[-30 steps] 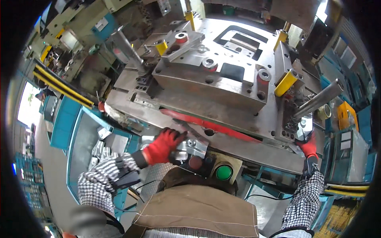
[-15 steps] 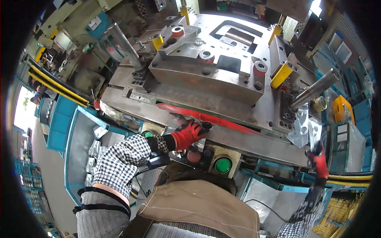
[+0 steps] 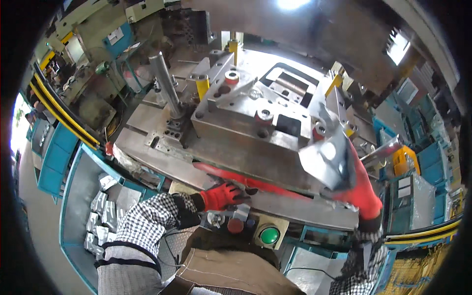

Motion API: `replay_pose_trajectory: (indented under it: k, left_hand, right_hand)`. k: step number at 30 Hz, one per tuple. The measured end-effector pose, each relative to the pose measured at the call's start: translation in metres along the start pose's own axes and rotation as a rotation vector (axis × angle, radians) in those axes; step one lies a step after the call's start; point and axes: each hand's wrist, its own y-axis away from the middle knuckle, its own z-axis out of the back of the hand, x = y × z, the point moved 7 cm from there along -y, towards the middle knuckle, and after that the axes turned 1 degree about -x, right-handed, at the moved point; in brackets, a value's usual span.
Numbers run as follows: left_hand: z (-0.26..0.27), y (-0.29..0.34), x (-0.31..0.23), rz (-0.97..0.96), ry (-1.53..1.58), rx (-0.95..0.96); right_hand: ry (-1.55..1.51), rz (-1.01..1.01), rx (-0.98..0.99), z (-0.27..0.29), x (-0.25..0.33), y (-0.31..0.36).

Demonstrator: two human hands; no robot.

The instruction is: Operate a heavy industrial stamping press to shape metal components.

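Note:
My right hand (image 3: 363, 194), in a red glove with dark fingers, grips a shiny, bent sheet-metal part (image 3: 327, 160). It is held up in front of the right corner of the steel die block (image 3: 246, 118), smeared by motion. My left hand (image 3: 222, 195), gloved alike, rests on the front edge of the steel bed (image 3: 314, 206), fingers stretched out toward the right and apart. No object shows in it. Just beyond its fingertips a long red strip (image 3: 275, 187) runs along the bed below the die.
A green push button (image 3: 269, 235) and a red button (image 3: 235, 225) sit between me and the bed. Upright steel posts (image 3: 166, 83) flank the die. At left a blue bin (image 3: 73, 206) contains several metal parts (image 3: 101, 211). Yellow-and-black rails (image 3: 61, 110) stand on both sides.
My right hand has brought the metal part from the bed's right end up and leftward to the die. My left hand stays on the front edge. The view has tilted upward.

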Motion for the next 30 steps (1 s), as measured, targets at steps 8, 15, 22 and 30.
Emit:
replay_pose_trajectory:
  k: [8, 15, 22, 30]
  left_hand:
    - [-0.010, 0.005, 0.012, 0.049, 0.044, -0.037]
    - [0.002, 0.015, 0.020, 0.076, 0.083, -0.067]
    - [0.013, 0.014, 0.020, 0.093, 0.095, -0.047]
    - [0.083, 0.038, 0.036, 0.158, 0.480, -0.311]
  right_hand:
    - [0.268, 0.005, 0.250, -0.039, -0.075, -0.228]
    - [0.414, -0.128, 0.565, -0.079, -0.109, -0.303]
    - [0.326, -0.017, 0.454, -0.104, -0.138, -0.312]
    - [0.483, 0.256, -0.323, -0.103, -0.034, -0.249]
